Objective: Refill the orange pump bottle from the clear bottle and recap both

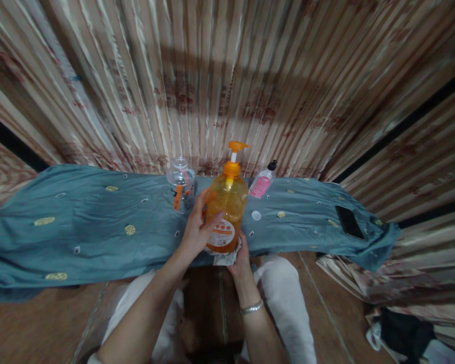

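A large orange pump bottle (229, 202) with a white label is held up in front of me, tilted slightly, over the table's near edge. My left hand (199, 225) grips its left side, thumb across the front by the label. Under its base, my right hand (241, 255) presses a crumpled white tissue (225, 259) against the bottom. Some of the right fingers are hidden behind the bottle. Just left of the pump bottle stands a clear, open-necked plastic bottle (182, 182) with an orange label.
A small clear bottle with a pink label (263, 181) and black cap stands behind to the right. A white round cap (256, 216) and a black phone (349, 222) lie on the teal cloth (94, 222). Patterned curtains (212, 76) hang behind the table.
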A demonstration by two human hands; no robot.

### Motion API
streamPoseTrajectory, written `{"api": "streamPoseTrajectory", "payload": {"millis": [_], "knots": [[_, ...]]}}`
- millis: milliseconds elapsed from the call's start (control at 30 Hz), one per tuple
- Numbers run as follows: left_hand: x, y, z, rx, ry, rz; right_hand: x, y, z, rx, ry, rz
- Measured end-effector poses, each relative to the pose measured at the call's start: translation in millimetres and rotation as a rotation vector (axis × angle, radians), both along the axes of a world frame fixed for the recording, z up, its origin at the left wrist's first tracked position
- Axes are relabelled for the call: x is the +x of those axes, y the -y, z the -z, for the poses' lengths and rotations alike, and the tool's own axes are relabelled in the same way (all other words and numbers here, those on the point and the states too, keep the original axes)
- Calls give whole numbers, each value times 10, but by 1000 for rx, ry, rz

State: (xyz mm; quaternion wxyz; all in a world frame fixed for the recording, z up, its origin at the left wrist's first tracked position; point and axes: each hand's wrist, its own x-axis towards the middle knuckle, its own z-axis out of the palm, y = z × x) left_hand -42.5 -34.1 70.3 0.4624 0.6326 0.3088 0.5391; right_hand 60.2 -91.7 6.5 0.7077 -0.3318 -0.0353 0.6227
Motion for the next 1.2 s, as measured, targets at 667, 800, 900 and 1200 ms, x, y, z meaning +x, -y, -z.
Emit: {"api": "streamPoseTrajectory", "payload": {"millis": [667,800,900,1200], "knots": [[80,10,12,65,-159,-220,-103,43,82,-17,229,142],[62,5,19,74,-162,-211,-84,121,44,-49,369,154],[58,14,12,88,-160,-199,-54,181,-24,-96,537,175],[49,49,2,70,-170,-130,24,218,-371,32,796,194]]}}
